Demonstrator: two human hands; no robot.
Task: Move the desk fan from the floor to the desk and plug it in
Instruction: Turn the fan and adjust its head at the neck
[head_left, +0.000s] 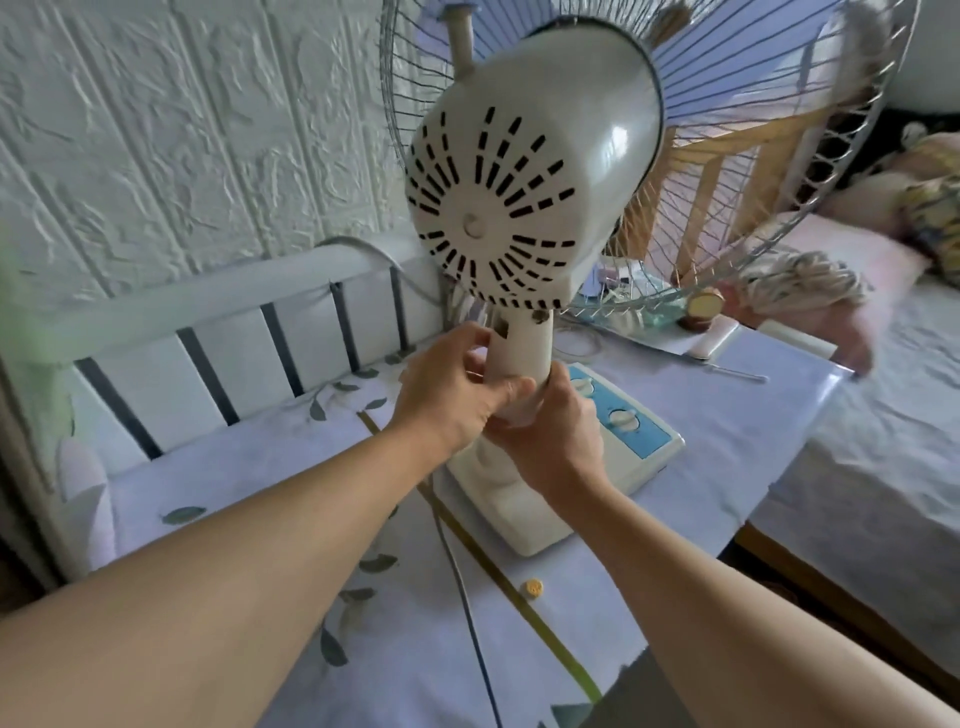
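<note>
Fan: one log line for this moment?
fan: base on desk | left hand, right hand: gripping neck | plug: unseen

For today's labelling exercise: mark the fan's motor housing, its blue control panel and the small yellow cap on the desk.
motor housing (498, 208), head view, on the vented back.
blue control panel (618, 415), head view, beside a dial.
small yellow cap (533, 588), head view, on its top face.

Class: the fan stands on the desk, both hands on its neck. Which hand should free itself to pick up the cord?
Probably the left hand: the cord trails between the forearms, slightly nearer it, while the right hand grips the fan lower, steadying it.
</note>
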